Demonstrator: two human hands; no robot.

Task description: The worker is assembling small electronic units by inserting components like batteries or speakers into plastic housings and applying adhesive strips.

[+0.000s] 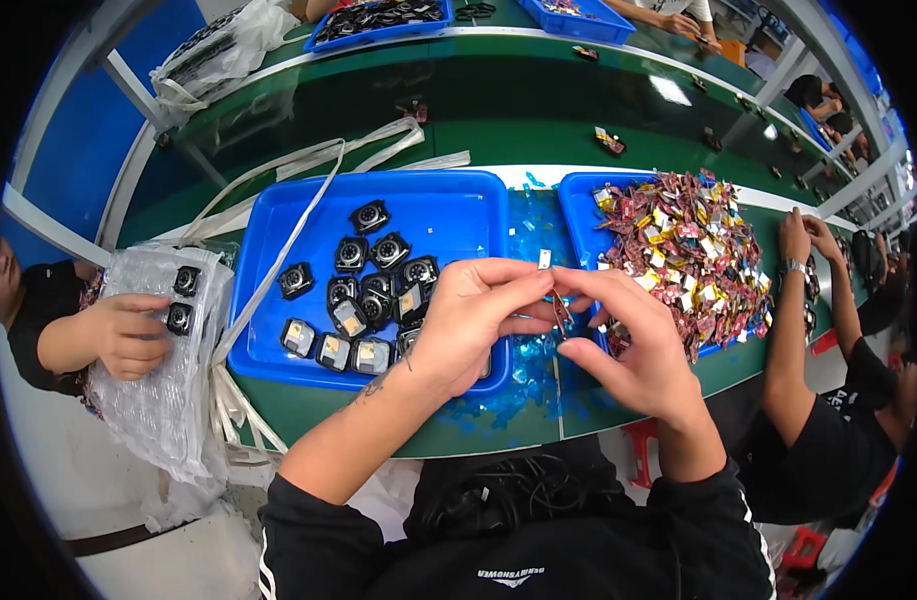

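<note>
In front of me, my left hand [470, 318] pinches a small dark-red circuit board [560, 312] between thumb and fingers. A little white square tab [545, 259] sticks up above the fingertips. My right hand [638, 345] meets it from the other side, its index finger at the board's upper end and its thumb near the lower end; its other fingers curl behind. Below my left hand, a blue tray [263, 265] holds several black watch-case-like parts [375, 290]. Beyond my right hand, another blue tray [576, 205] carries a heap of small red boards with white and yellow tabs [683, 255].
Blue film scraps [526, 390] lie between the trays. White strapping [328, 165] crosses the left tray's edge. A person's hand [128, 335] rests on bubble wrap [168, 400] at left; another person's arms [793, 320] reach in at right. A green conveyor [498, 95] runs behind.
</note>
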